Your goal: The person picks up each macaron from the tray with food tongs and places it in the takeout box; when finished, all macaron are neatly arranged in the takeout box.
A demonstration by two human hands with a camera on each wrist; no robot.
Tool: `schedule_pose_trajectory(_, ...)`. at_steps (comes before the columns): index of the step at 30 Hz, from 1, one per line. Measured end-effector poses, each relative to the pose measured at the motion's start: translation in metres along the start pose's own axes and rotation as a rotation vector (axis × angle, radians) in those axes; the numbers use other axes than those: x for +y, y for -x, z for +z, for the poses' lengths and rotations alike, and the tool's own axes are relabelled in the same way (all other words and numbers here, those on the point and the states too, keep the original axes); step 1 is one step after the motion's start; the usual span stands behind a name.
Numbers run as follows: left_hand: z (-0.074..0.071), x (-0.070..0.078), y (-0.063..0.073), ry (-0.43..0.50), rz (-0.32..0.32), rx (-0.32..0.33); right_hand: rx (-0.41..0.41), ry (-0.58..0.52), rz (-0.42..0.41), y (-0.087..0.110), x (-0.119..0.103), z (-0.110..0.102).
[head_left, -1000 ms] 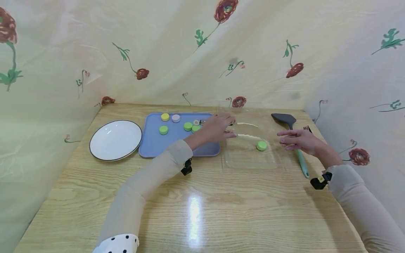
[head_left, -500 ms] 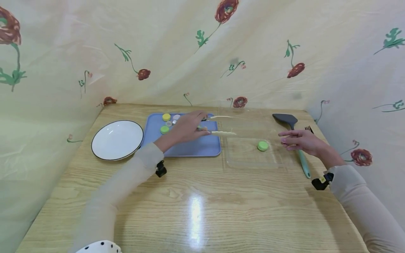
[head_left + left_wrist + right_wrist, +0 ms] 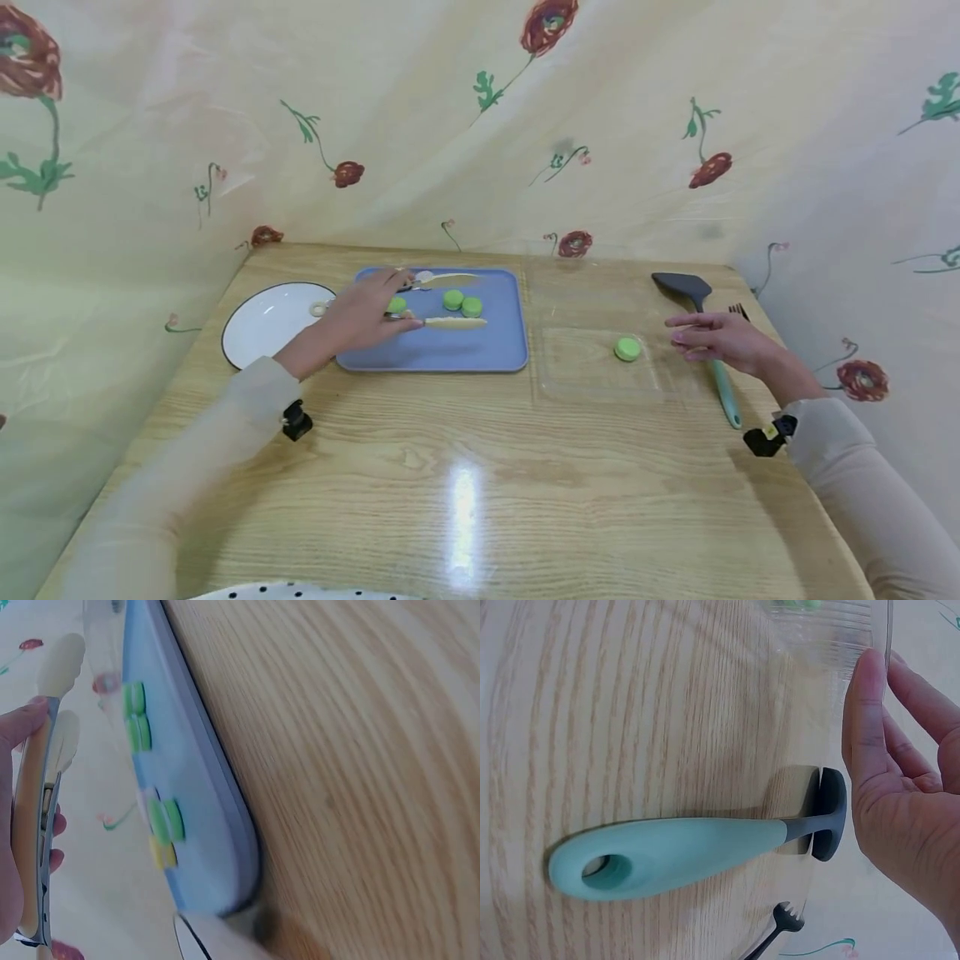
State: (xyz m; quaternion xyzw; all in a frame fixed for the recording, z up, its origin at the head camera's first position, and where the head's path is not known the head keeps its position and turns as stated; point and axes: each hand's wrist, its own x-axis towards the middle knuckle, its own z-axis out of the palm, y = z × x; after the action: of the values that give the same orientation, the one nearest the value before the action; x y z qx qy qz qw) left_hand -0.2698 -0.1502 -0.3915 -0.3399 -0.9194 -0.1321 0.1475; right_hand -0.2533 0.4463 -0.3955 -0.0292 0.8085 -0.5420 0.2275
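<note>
My left hand (image 3: 347,321) grips a pair of tongs (image 3: 455,322) with cream tips, held above the blue tray (image 3: 435,358). The tongs' arms stand apart, and nothing sits between their tips. On the tray lie two touching green macarons (image 3: 452,299), another green macaron (image 3: 395,305) partly behind my hand, a lilac macaron (image 3: 423,276) and a yellow macaron (image 3: 161,853). At the right, my right hand (image 3: 723,340) pinches the side wall of a clear plastic container (image 3: 551,379) between thumb and fingers. Inside that container rests one green macaron (image 3: 627,348).
A white plate (image 3: 258,333) with a dark rim stands left of the tray, partly behind my left forearm. Beyond my right hand lie a spatula (image 3: 724,392) with a teal handle and a dark fork (image 3: 784,919). A floral cloth (image 3: 420,125) hangs behind the table.
My left hand has carried the tongs leftward from over the clear container to over the blue tray's left part. My right hand has stayed at the container's side.
</note>
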Motion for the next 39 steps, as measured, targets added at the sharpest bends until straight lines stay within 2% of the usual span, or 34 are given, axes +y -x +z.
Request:
schedule_pose_trajectory(5, -0.008, -0.018, 0.018, -0.017, -0.026, 0.027, -0.008, -0.008, 0.001, 0.001, 0.001, -0.001)
schedule_pose_trajectory(12, -0.019, -0.039, 0.040, 0.001, -0.105, -0.005, 0.005, -0.014, 0.022, 0.002, 0.001, 0.001)
schedule_pose_trajectory(15, -0.021, -0.047, 0.047, 0.009, -0.160, -0.016, 0.006, -0.021, 0.016, 0.003, 0.000, 0.001)
schedule_pose_trajectory(18, -0.023, -0.053, 0.052, 0.033, -0.245, -0.033, 0.008, -0.026, 0.013, 0.002, 0.000, 0.001)
schedule_pose_trajectory(21, -0.024, -0.059, 0.056, 0.072, -0.315, -0.045, 0.006, -0.022, 0.013, 0.002, -0.001, 0.000)
schedule_pose_trajectory(25, -0.027, -0.065, 0.059, 0.130, -0.369, -0.057, -0.004, -0.012, 0.005, 0.002, -0.002, 0.000)
schedule_pose_trajectory(31, -0.032, -0.070, 0.059, 0.195, -0.457, -0.112, -0.012, -0.014, -0.007, 0.001, -0.003, 0.000)
schedule_pose_trajectory(39, -0.029, -0.074, 0.062, 0.211, -0.462, -0.159, 0.002, -0.013, 0.001, 0.001, -0.005, 0.000)
